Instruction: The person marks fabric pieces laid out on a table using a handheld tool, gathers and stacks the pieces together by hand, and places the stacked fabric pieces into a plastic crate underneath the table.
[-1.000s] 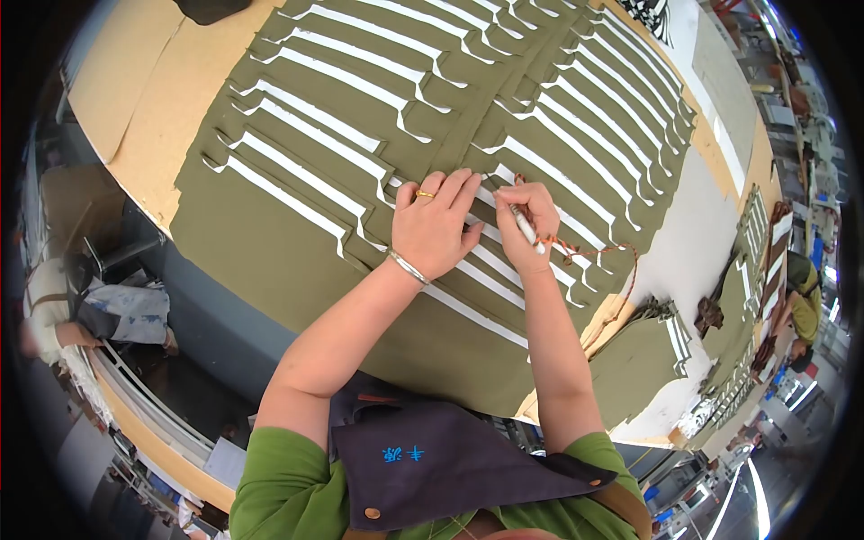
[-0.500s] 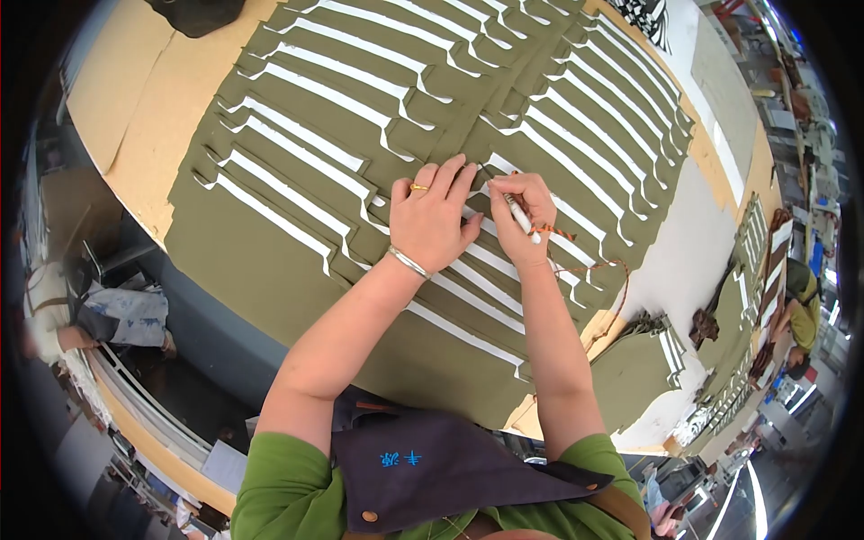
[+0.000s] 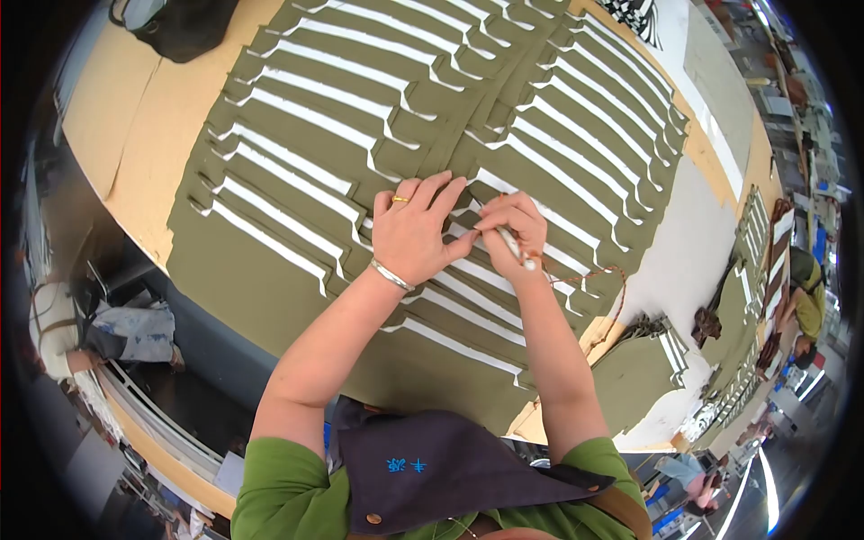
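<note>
Your L hand (image 3: 416,229) spread flat on green cloth (image 3: 234,279) w/ white strips (image 3: 265,240), your R hand (image 3: 515,225) clamped on pen-like tool (image 3: 511,243), orange cord (image 3: 623,283) nearby

On my feed, a big pale-wood table (image 3: 112,135) took up the middle, a thin line crossing its bare left part. A dark grey surface (image 3: 225,310) lay beside its near left edge; I couldn't tell if it was floor or panel. Lower left, I saw a second bench (image 3: 171,468), wood-coloured, with pale rails (image 3: 162,416) alongside. Far right was crowded with clutter (image 3: 814,243), too small for me to sort. Bright white light strips (image 3: 770,490) glared lower right.
</note>
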